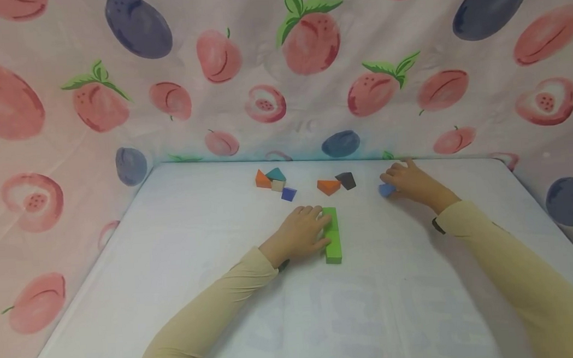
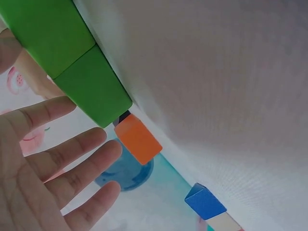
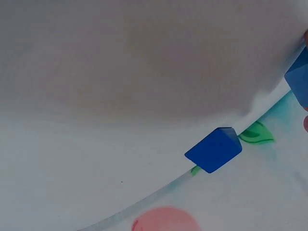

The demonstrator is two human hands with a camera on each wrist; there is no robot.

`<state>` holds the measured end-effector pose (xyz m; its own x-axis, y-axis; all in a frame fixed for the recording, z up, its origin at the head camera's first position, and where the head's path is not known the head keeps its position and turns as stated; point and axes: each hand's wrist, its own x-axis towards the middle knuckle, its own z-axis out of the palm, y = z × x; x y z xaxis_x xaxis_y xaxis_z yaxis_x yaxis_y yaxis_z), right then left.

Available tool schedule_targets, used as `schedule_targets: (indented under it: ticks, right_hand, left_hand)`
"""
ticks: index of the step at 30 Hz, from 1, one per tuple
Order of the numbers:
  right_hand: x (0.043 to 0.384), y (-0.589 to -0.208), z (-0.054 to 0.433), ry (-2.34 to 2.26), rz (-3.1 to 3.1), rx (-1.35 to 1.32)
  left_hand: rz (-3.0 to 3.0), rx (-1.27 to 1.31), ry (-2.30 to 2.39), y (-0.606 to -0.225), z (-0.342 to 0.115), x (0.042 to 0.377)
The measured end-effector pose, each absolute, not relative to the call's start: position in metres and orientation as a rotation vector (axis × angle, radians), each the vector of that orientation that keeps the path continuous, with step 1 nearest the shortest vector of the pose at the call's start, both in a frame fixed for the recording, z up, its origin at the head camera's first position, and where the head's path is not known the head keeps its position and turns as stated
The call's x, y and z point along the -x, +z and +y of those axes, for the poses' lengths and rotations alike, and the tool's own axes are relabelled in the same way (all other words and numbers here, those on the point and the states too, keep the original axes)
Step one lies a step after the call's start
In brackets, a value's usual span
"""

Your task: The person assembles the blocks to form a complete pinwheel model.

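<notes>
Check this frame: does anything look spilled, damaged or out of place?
Nothing stands out as spilled or damaged. The two green blocks line up end to end by the left hand. Beyond them, smaller blocks sit at mixed angles, which seems loose rather than wrong.

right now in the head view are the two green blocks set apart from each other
No, the two green blocks meet end to end in one straight row.
</notes>
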<state>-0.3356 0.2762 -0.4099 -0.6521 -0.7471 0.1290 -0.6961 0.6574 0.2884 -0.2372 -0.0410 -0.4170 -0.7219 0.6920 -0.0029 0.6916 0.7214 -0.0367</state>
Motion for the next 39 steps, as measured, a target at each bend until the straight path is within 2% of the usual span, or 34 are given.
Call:
schedule_targets:
  ticks: [15, 22, 39]
  right_hand:
    - [0.317, -0.409, 0.273, -0.199, -2.654, -1.243]
    - [0.309, -0.403, 0.257, -0.141, -2.711, -1.246]
    - [0.315, -0.41, 0.207, -0.165, -2.702, -1.281]
  left_hand:
    - [-2.888, 1.174, 0.057, -0.416, -0.041, 0.236]
    - [-2.882, 1.174, 0.063, -0.418, -0.042, 0.237]
    - [-2.869, 1.176, 0.095, -0.418, -0.042, 0.238]
